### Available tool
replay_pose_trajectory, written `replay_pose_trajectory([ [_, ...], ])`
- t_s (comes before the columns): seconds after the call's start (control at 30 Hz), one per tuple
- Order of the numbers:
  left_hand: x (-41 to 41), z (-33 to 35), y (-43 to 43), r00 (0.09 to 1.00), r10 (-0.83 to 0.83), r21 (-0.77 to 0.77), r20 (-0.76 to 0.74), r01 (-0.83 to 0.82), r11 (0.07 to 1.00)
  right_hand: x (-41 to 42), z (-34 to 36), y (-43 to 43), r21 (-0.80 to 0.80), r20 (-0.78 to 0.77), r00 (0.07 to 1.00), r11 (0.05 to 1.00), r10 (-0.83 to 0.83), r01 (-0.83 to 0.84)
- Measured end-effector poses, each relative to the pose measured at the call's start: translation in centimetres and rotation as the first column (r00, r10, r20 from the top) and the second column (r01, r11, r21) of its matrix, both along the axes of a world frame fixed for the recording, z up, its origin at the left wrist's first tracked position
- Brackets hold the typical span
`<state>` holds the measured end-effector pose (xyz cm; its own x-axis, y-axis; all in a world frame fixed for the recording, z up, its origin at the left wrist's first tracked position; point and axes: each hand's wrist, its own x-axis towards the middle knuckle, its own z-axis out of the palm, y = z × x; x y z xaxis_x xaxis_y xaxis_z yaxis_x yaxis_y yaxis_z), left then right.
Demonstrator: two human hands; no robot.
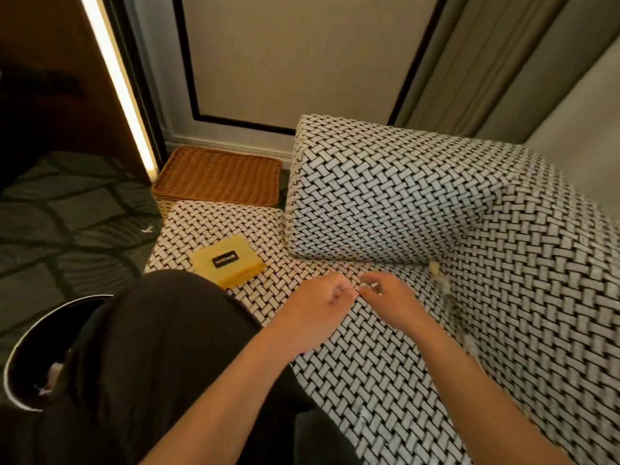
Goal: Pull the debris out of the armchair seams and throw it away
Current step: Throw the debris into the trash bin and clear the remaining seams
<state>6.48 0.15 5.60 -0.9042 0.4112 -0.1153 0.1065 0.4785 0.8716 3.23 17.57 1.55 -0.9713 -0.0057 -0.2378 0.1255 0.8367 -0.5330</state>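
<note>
Where the fingertips of the left hand (318, 302) and right hand (385, 297) meet, anything pinched between them is too small to tell. The pale debris (435, 267) in the seam is blurred, its kind unclear. The armchair (503, 297) runs off the right and bottom edges. The box (225, 260) label is unreadable. The seat (218, 223) hides the basket's (218, 176) near side. The bin (37, 350) is cut by the left edge, its contents dim.
</note>
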Motion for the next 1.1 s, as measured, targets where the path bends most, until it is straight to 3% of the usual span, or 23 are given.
replay_pose_trajectory([
  [0.1, 0.2, -1.5, 3.6, 0.997, -0.037, 0.034, 0.069, 0.035, 0.999, 0.9, -3.0, 4.2, -0.018, -0.023, 0.984, 0.984, -0.178, 0.178],
  [0.23, -0.2, -4.3, 5.8, 0.965, 0.034, 0.131, 0.259, -0.07, 0.989, 2.1, -6.2, 7.6, -0.102, -0.106, 0.884, 0.89, -0.455, 0.445],
  [0.37, -1.4, -7.0, 5.4, 0.907, 0.163, 0.151, 0.387, -0.237, 0.96, 0.8, -7.2, 8.1, -0.096, -0.164, 0.825, 0.841, -0.541, 0.532],
  [0.5, -2.3, -7.9, 5.5, 0.923, 0.153, 0.162, 0.353, -0.221, 0.962, -2.7, -7.3, 9.0, -0.018, -0.165, 0.8, 0.812, -0.577, 0.583],
  [0.67, -2.9, -9.1, 6.0, 0.936, 0.113, 0.115, 0.334, -0.16, 0.98, -6.9, -6.9, 10.7, 0.168, -0.167, 0.826, 0.81, -0.538, 0.562],
  [0.87, -3.4, -9.6, 6.1, 0.935, 0.122, 0.13, 0.333, -0.174, 0.976, -9.4, -6.5, 11.3, 0.368, 0.046, 0.817, 0.77, -0.575, 0.522],
  [1.0, -3.8, -10.0, 6.2, 0.934, 0.126, 0.103, 0.335, -0.17, 0.98, -10.4, -5.8, 11.6, 0.538, 0.13, 0.871, 0.772, -0.473, 0.339],
  [1.1, -4.0, -10.3, 6.2, 0.932, 0.125, 0.107, 0.339, -0.17, 0.98, -11.1, -5.1, 11.4, 0.674, 0.222, 0.888, 0.721, -0.403, 0.158],
])
